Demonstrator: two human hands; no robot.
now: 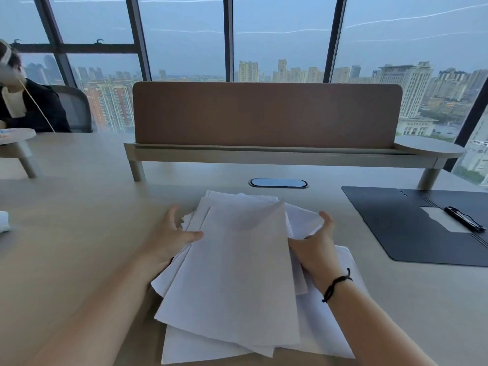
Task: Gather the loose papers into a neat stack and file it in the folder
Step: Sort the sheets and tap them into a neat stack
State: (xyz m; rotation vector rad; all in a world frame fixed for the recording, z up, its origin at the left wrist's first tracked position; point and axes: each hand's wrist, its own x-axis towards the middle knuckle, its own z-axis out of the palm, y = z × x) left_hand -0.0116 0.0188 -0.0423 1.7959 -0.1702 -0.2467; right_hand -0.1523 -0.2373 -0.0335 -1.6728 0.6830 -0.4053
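Observation:
Several loose white papers [237, 273] lie fanned and uneven in front of me on the beige desk [79, 233]. My left hand [171, 239] grips the pile's left edge, thumb on top of the upper sheet. My right hand [317, 247] holds the right edge, fingers curled around several sheets; a black cord is tied round that wrist. The upper sheets are lifted off the desk between both hands, while others stay flat beneath. A dark folder [396, 223] lies open at the right, a black clip [464, 219] on its inner face.
A brown divider screen [266, 114] on a raised shelf crosses the back of the desk, with a cable port [277, 183] in front of it. A seated person [23, 101] is at the far left. A white crumpled object [4, 220] sits at the left edge.

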